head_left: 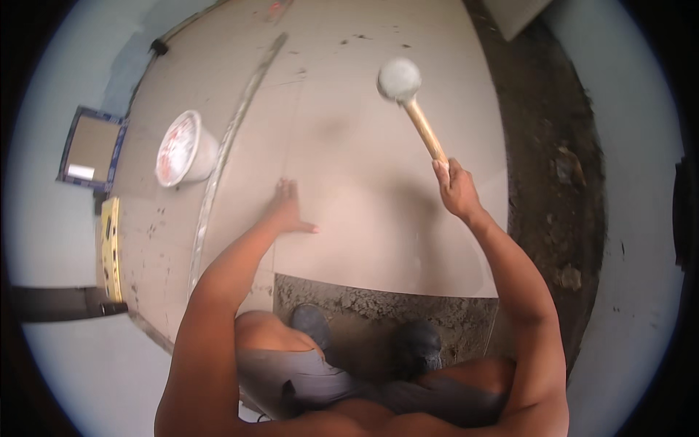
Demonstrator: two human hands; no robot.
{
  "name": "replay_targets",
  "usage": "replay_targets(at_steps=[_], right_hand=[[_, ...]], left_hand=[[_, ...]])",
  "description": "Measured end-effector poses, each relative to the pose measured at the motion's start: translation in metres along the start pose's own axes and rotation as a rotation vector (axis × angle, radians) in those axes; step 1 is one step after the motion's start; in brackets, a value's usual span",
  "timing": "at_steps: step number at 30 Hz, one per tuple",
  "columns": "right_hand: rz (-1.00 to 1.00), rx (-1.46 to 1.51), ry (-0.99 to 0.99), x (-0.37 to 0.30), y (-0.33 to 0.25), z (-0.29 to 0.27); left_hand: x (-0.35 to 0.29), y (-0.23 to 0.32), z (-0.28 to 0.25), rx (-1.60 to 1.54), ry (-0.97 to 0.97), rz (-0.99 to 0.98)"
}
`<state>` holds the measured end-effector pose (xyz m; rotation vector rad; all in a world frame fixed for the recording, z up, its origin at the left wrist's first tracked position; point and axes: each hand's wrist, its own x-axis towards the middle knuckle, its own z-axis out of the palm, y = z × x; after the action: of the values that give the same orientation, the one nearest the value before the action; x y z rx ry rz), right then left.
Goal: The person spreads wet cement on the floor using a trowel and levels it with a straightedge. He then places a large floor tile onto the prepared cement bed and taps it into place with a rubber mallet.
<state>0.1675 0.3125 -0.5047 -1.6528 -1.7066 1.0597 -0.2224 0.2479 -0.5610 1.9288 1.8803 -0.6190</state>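
Note:
My right hand (pixel 459 189) grips the lower end of a mallet's wooden handle. The mallet (pixel 424 131) has a pale rounded head, held up over a large beige floor tile (pixel 364 240) and pointing away from me. On the tile's left side, my left hand (pixel 290 210) lies with its fingers and thumb spread, holding nothing. A seam in the tiling runs by its fingers. The tile's near edge borders a strip of grey mortar (pixel 378 306) close to my feet.
Left of my left hand stands a white bucket (pixel 204 154) with reddish stains inside, next to a long metal straightedge (pixel 231 146). A blue-edged box (pixel 93 149) leans at the left wall, near a yellow strip (pixel 111 240). Bare dark ground (pixel 550 175) runs along the right wall.

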Motion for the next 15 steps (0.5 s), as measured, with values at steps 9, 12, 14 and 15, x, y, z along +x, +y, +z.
replay_targets(at_steps=[9, 12, 14, 15], right_hand=[[-0.286, -0.008, -0.018, 0.018, -0.018, 0.061], [-0.17, -0.171, -0.095, 0.038, 0.002, 0.075], [0.17, -0.075, -0.344, 0.037, -0.07, 0.071], [0.096, 0.035, -0.306, 0.037, -0.082, 0.073]], left_hand=[[-0.008, -0.008, 0.009, 0.064, 0.002, -0.016], [-0.004, 0.001, -0.002, 0.092, -0.024, 0.004], [-0.014, -0.011, 0.008, 0.11, -0.07, -0.025], [-0.012, -0.015, 0.011, 0.124, -0.072, -0.032]])
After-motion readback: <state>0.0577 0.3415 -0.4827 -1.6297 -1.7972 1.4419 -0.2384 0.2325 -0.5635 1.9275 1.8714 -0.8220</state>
